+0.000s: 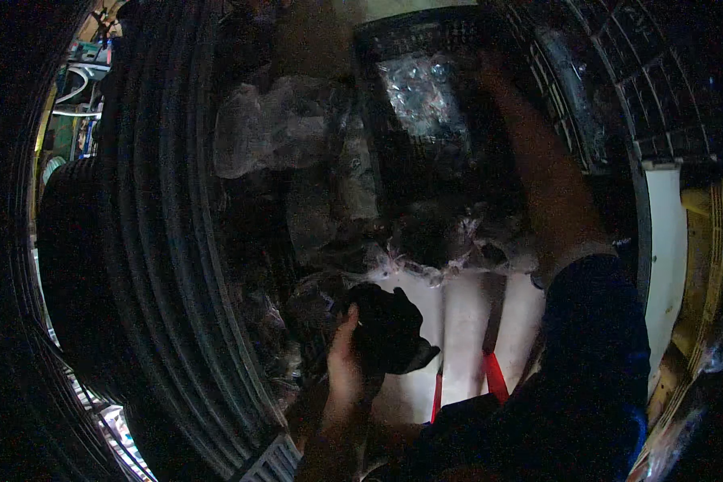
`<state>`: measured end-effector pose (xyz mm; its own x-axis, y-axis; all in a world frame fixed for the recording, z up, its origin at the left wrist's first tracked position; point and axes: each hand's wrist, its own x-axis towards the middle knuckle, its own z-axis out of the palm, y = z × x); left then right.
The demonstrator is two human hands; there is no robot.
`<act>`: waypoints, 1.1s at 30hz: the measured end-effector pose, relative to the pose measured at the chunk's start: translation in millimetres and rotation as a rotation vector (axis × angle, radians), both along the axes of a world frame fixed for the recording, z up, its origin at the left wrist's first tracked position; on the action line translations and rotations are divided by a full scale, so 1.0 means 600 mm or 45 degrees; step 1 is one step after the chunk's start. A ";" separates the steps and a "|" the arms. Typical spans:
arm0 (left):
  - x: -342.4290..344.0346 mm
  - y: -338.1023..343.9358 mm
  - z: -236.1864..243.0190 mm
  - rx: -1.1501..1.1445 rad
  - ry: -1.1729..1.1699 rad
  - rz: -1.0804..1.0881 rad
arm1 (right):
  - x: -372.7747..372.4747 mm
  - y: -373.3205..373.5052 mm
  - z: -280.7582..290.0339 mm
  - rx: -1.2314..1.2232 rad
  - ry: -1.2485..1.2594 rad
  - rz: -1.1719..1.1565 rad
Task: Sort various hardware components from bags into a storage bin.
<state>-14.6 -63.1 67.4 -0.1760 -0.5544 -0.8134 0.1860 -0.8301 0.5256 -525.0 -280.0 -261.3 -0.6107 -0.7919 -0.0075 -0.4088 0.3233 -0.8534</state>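
The left hand, lower centre of the frame, is wrapped around the near-left side of a black part, thumb along its edge; the far fingers are hidden. The part, irregular with a jutting lower-right corner, looks light enough for 1 hand; it is probably fairly stiff, though darkness hides its surface, so slipperiness and fragility are hard to judge. The thick body seems a better hold than that corner. The right hand reaches to the upper right of centre, beside a dark crate with shiny clear plastic inside; I cannot tell its grip. Cloudy wrap lies upper left of centre, 2 red strips show against a pale surface below, and black ribs fill the left. No brand, label or writing is readable on the part or crate.
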 end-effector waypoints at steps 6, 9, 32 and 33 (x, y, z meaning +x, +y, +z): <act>0.017 0.016 -0.017 0.008 0.094 0.069 | 0.027 0.068 -0.033 -0.061 -0.329 0.044; 0.012 0.014 -0.012 -0.061 0.145 -0.018 | 0.032 0.078 -0.042 -0.074 -0.436 0.041; 0.006 -0.042 0.011 -0.955 -0.025 0.100 | 0.259 0.355 0.484 -0.352 0.395 0.708; 0.011 -0.040 0.017 -1.139 -0.001 0.063 | 0.274 0.392 0.497 -0.416 -0.417 0.605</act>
<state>-7.9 -87.2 77.7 -0.1350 -0.9881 -0.0736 0.2099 -0.1011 0.9725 -360.5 -44.5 36.7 -0.2013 -0.9675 0.1527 -0.1458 -0.1246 -0.9814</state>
